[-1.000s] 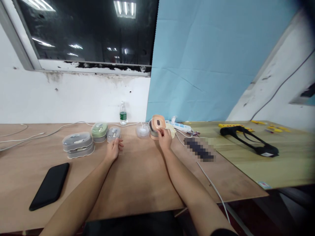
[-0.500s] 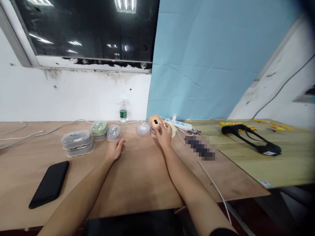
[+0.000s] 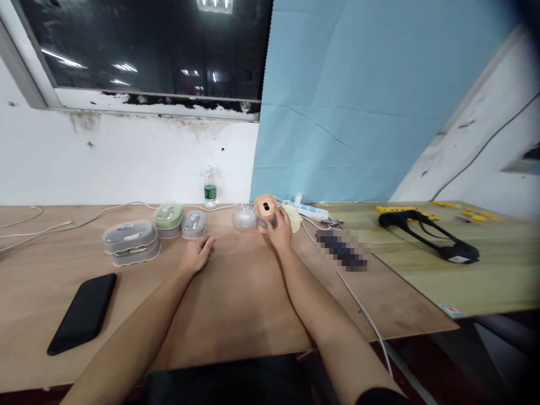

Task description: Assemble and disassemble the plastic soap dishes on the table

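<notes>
My right hand grips the right side of an orange-lidded container with a greyish band below the lid and a dark oval on top. The container stands near the back of the brown table. Just left of it is a clear plastic container. My left hand rests on the table, holding nothing, its thumb apart from loosely bent fingers. Behind that hand sits a small grey lidded box, beside a green lidded box. Two larger grey boxes are stacked further left. Something pale yellow lies partly hidden behind my right hand.
A water bottle stands against the wall. A black phone-like slab lies front left. White cables and a power strip run along the back. A blurred-out dark object and a black strapped item lie right.
My right hand has closed in more firmly around the side of the orange-lidded container. My left hand stays in place. The whole view has shifted slightly.
</notes>
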The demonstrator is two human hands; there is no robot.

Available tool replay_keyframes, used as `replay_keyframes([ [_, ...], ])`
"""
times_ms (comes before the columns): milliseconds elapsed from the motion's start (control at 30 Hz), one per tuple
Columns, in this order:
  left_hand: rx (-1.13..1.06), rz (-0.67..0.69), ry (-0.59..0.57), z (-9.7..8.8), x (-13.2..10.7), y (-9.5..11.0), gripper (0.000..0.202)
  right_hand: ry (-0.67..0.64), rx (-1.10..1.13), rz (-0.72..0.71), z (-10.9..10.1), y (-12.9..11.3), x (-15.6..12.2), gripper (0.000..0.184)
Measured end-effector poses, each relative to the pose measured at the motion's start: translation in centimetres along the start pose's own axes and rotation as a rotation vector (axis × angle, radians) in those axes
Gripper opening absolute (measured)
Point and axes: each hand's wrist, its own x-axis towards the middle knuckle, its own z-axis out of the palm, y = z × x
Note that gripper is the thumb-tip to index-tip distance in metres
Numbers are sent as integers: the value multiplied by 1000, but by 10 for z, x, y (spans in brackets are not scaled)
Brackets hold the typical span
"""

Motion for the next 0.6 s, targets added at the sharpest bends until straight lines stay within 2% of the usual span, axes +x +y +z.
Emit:
replay_keyframes([
  [233, 258, 115, 74, -4, 5, -3, 38, 56, -68, 7, 0, -6, 0, 61],
  [367, 377, 109, 160, -9, 10, -11, 39, 109, -86, -15, -2, -18, 0, 59],
  [500, 523, -7, 82, -11, 16, -22, 59, 124, -64, -86, -3, -31, 0, 52],
  [600, 613, -40, 6, -9, 19, -26, 72, 86, -28, -201, -2, -47, -3, 44],
])
